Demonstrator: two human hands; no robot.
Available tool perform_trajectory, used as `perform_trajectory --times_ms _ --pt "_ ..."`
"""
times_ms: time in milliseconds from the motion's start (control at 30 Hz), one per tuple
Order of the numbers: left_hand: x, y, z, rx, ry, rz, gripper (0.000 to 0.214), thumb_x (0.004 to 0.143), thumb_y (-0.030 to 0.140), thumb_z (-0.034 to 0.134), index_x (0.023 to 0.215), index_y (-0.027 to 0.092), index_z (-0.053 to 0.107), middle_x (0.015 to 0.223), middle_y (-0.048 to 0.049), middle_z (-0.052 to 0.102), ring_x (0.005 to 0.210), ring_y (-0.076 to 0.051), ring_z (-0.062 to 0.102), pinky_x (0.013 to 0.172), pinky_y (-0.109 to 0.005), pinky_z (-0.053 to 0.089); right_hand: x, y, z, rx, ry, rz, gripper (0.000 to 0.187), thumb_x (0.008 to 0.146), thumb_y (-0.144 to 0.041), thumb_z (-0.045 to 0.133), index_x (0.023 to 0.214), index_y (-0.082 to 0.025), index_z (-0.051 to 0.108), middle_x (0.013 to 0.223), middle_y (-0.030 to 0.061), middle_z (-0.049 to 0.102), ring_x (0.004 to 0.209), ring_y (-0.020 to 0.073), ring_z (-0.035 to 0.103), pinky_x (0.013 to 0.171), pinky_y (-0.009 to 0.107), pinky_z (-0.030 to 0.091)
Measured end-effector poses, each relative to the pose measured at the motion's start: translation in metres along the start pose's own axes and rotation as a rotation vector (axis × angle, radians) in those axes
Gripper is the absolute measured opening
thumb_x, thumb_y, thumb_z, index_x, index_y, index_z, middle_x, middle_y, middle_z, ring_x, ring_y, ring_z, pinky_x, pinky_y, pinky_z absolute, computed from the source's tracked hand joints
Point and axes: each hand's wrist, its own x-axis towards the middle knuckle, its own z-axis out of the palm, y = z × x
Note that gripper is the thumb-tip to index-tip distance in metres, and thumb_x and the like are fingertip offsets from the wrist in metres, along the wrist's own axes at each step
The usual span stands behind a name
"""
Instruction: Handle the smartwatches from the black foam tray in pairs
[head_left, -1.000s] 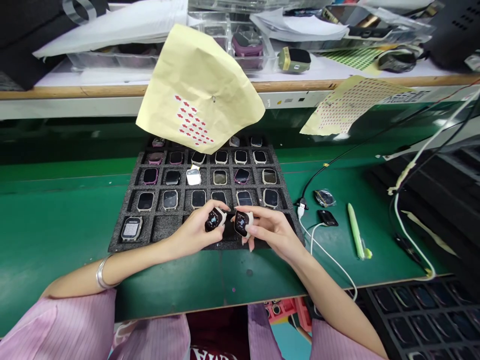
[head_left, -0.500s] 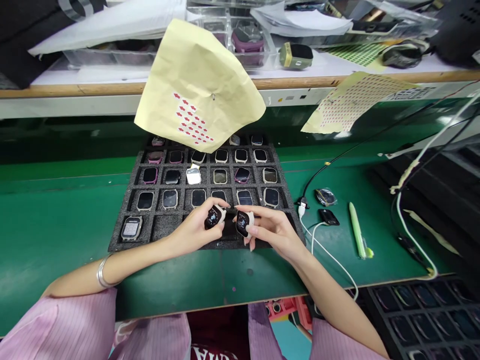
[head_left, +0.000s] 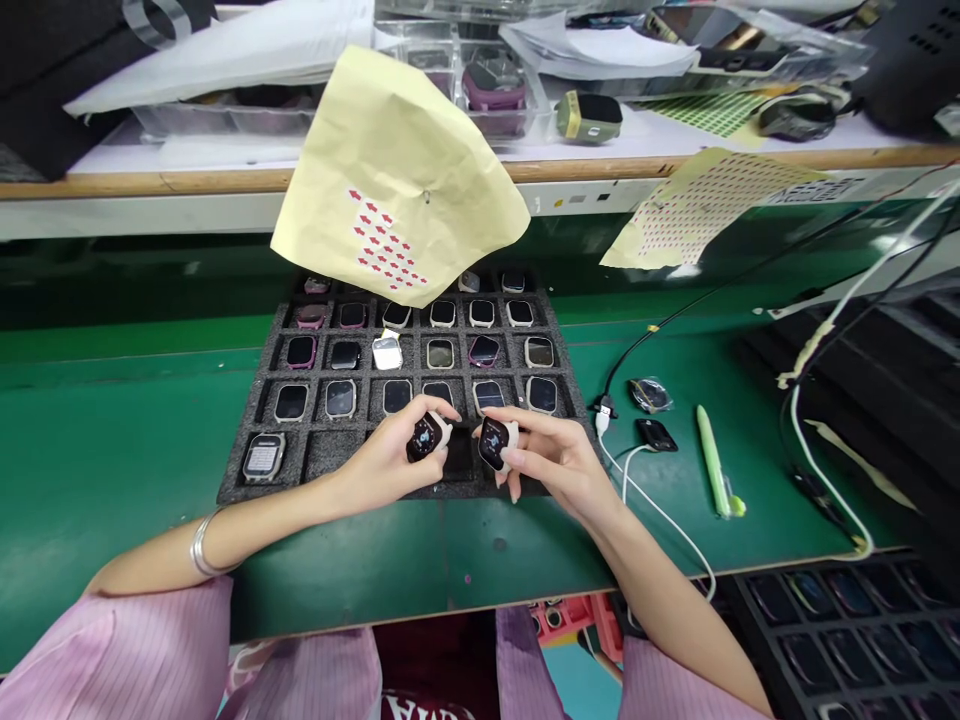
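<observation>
My left hand (head_left: 386, 465) pinches a small watch body (head_left: 425, 436) with a lit dark screen and pale case. My right hand (head_left: 551, 458) grips a second watch body (head_left: 495, 441) of the same kind, tilted toward me. Both hands hover over the near edge of a black foam tray (head_left: 247, 480), side by side and a few centimetres apart. The tray's cells hold several more watch bodies (head_left: 340, 399) in rows. One cell holds a white-faced piece (head_left: 387, 352).
A crumpled yellow sticker sheet (head_left: 405, 165) with red arrows hangs over the tray's far side. Another sticker sheet (head_left: 697, 205) lies at right. A white charging cable (head_left: 645, 495), a green pen (head_left: 712, 460) and two small dark parts (head_left: 649, 395) lie right of the tray. A second black tray (head_left: 847, 640) sits bottom right.
My right hand has shifted slightly right and turned its watch body a little. My left hand stays almost where it was.
</observation>
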Motion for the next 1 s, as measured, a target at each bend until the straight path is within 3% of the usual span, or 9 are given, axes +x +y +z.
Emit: perform_trajectory --times_ms 500,1000 --pt "0.0061 -0.0086 0.0003 0.034 0.027 -0.021 0.035 0.083 0.017 0.054 0.117 0.020 0.046 0.087 0.0005 0.053 0.076 -0.014 0.050 0.071 -0.025 0.041 0.0018 0.0004 0.0026 -0.068 -0.044 0.054 0.047 0.082 -0.028 0.072 0.126 -0.014 0.060 0.069 0.0032 0.066 0.058 0.0158 0.064 0.046 0.024 0.055" --pt "0.0057 -0.0039 -0.0020 0.073 -0.007 -0.062 0.029 0.079 0.015 0.053 0.107 0.019 0.049 0.080 0.0024 0.051 0.068 -0.012 0.048 0.063 -0.023 0.037 0.0016 -0.0065 0.0051 -0.065 -0.014 0.074 0.041 0.080 -0.025 0.073 0.119 -0.015 0.065 0.066 0.0016 0.065 0.051 0.0133 0.061 0.043 0.021 0.052"
